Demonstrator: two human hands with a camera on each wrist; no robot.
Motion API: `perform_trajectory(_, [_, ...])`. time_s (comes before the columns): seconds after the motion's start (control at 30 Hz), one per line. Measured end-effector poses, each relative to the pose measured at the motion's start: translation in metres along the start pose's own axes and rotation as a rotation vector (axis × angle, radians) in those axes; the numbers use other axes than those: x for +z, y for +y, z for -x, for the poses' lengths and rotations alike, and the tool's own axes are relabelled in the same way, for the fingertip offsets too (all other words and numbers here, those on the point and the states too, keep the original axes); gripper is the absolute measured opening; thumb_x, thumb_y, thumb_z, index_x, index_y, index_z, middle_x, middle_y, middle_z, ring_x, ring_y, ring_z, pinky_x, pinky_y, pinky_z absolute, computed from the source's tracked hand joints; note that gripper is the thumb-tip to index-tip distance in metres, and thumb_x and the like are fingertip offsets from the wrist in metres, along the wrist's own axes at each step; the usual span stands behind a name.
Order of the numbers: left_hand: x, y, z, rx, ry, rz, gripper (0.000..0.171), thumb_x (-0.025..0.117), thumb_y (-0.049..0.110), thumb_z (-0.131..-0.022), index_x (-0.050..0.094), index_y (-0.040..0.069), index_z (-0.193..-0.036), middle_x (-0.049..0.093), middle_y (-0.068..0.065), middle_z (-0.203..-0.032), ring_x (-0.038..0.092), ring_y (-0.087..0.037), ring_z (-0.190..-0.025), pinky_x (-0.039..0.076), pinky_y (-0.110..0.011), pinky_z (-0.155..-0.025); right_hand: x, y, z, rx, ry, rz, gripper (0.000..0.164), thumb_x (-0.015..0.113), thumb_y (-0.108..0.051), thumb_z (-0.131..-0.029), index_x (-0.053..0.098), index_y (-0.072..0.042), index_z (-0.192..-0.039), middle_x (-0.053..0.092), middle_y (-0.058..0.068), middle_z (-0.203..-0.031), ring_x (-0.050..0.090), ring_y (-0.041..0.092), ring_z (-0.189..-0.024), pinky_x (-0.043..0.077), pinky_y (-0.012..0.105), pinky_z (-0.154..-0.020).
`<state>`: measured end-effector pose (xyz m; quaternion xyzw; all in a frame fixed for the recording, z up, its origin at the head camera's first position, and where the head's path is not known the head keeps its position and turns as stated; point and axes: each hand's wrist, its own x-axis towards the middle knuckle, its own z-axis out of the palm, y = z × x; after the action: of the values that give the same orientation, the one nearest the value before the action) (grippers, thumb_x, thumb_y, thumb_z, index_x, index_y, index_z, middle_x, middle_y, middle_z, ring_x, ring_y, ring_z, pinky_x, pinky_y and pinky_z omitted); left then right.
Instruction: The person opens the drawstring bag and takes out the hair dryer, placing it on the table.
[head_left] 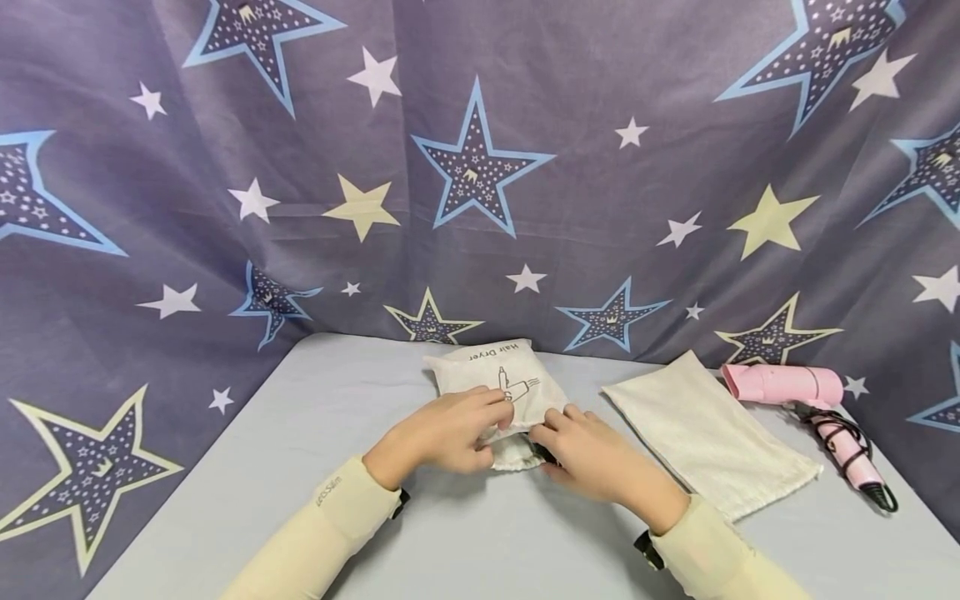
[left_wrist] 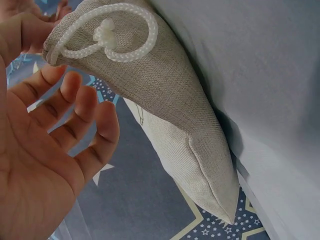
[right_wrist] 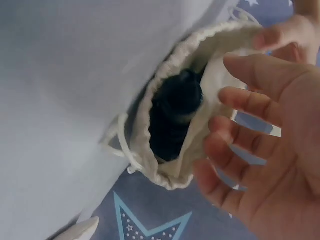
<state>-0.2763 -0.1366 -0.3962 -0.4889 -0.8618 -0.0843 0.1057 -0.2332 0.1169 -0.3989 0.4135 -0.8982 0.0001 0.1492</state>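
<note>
A cream drawstring bag point(head_left: 461, 382), printed "Hair Dryer" with a dryer drawing, lies plump on the table, its mouth towards me. My left hand point(head_left: 450, 429) pinches the edge of the mouth between thumb and index finger; its other fingers are spread loosely in the left wrist view. Through the open mouth, the right wrist view shows a black, rounded thing point(right_wrist: 181, 95) inside. Relaxed fingers of my right hand point(head_left: 592, 454) lie along the upper rim, thumb apart from them. White drawstring loops point(left_wrist: 149, 35) hang at both sides of the mouth.
On the right, a second cream bag point(head_left: 705, 433) lies flat. Beyond it rests a pink hair dryer point(head_left: 795, 384) with its black cord point(head_left: 862, 442) wound round the handle. A star-patterned curtain point(head_left: 600, 233) stands behind the pale table point(head_left: 262, 492).
</note>
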Motion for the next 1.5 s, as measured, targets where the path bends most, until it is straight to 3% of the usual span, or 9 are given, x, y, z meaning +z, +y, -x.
perform_trajectory(0.17, [-0.002, 0.000, 0.001, -0.024, -0.016, -0.004, 0.030, 0.066, 0.023, -0.071, 0.053, 0.021, -0.098, 0.045, 0.010, -0.090, 0.047, -0.010, -0.085, 0.040, -0.025, -0.071, 0.005, -0.002, -0.002, -0.022, -0.019, -0.053, 0.040, 0.080, -0.028, -0.084, 0.063, -0.013, -0.118, 0.056, 0.000, -0.100, 0.054, 0.022, -0.089, 0.047, 0.037, -0.067])
perform_trajectory(0.33, [-0.005, 0.000, 0.003, -0.065, -0.038, 0.003, 0.027, 0.067, 0.024, -0.073, 0.052, 0.022, -0.095, 0.045, 0.011, -0.088, 0.047, -0.009, -0.084, 0.040, -0.025, -0.069, 0.009, -0.001, -0.007, -0.009, -0.033, -0.108, 0.037, 0.079, -0.024, -0.085, 0.063, -0.013, -0.116, 0.054, 0.001, -0.100, 0.051, 0.022, -0.087, 0.045, 0.035, -0.066])
perform_trajectory(0.5, [-0.005, 0.002, 0.003, -0.069, -0.065, 0.018, 0.025, 0.069, 0.026, -0.075, 0.053, 0.022, -0.094, 0.049, 0.008, -0.088, 0.047, -0.009, -0.084, 0.040, -0.025, -0.069, 0.013, 0.000, -0.014, 0.025, -0.031, -0.099, 0.028, 0.078, -0.021, -0.086, 0.063, -0.013, -0.108, 0.052, 0.002, -0.097, 0.048, 0.022, -0.081, 0.043, 0.033, -0.063])
perform_trajectory(0.8, [-0.003, -0.001, 0.003, -0.064, -0.104, 0.127, 0.025, 0.073, 0.035, -0.083, 0.056, 0.021, -0.095, 0.054, 0.003, -0.087, 0.047, -0.009, -0.082, 0.040, -0.024, -0.067, 0.018, -0.003, -0.025, 0.132, -0.068, -0.116, 0.030, 0.079, -0.022, -0.088, 0.062, -0.011, -0.109, 0.051, 0.005, -0.099, 0.052, 0.025, -0.083, 0.049, 0.036, -0.060])
perform_trajectory(1.03, [-0.001, -0.010, 0.006, -0.073, -0.106, 0.214, 0.018, 0.064, 0.017, -0.080, 0.059, 0.018, -0.097, 0.058, 0.000, -0.091, 0.049, -0.010, -0.086, 0.043, -0.026, -0.076, 0.022, -0.004, -0.028, 0.139, -0.072, -0.149, 0.037, 0.082, -0.011, -0.079, 0.061, -0.009, -0.109, 0.050, 0.007, -0.100, 0.052, 0.027, -0.086, 0.051, 0.039, -0.067])
perform_trajectory(1.13, [-0.001, -0.016, 0.009, -0.090, -0.086, 0.188, 0.024, 0.063, 0.008, -0.077, 0.060, 0.016, -0.100, 0.059, 0.001, -0.096, 0.050, -0.012, -0.088, 0.045, -0.030, -0.080, 0.022, -0.004, -0.029, 0.129, -0.066, -0.167, 0.038, 0.082, -0.006, -0.076, 0.061, -0.008, -0.107, 0.049, 0.008, -0.099, 0.052, 0.028, -0.084, 0.050, 0.040, -0.069])
perform_trajectory(1.27, [0.000, -0.028, 0.013, -0.157, -0.053, 0.052, 0.036, 0.069, 0.002, -0.073, 0.063, 0.016, -0.106, 0.061, 0.002, -0.105, 0.052, -0.016, -0.095, 0.048, -0.035, -0.084, 0.022, -0.004, -0.030, 0.129, -0.067, -0.181, 0.040, 0.082, -0.003, -0.073, 0.061, -0.007, -0.107, 0.048, 0.008, -0.099, 0.051, 0.029, -0.084, 0.049, 0.040, -0.070])
perform_trajectory(1.37, [0.000, -0.041, 0.015, -0.224, -0.041, -0.057, 0.043, 0.071, -0.003, -0.070, 0.064, 0.018, -0.107, 0.060, 0.002, -0.109, 0.054, -0.020, -0.102, 0.048, -0.039, -0.085, 0.022, -0.003, -0.030, 0.137, -0.063, -0.184, 0.041, 0.083, -0.002, -0.072, 0.061, -0.007, -0.107, 0.048, 0.008, -0.098, 0.052, 0.029, -0.085, 0.049, 0.041, -0.070])
perform_trajectory(1.5, [-0.001, -0.063, 0.019, -0.292, -0.033, -0.121, 0.045, 0.072, -0.007, -0.066, 0.063, 0.017, -0.103, 0.059, -0.001, -0.109, 0.053, -0.026, -0.105, 0.047, -0.044, -0.084, 0.022, -0.001, -0.029, 0.144, -0.046, -0.190, 0.037, 0.083, -0.005, -0.075, 0.060, -0.006, -0.103, 0.049, 0.007, -0.094, 0.054, 0.027, -0.082, 0.049, 0.042, -0.071])
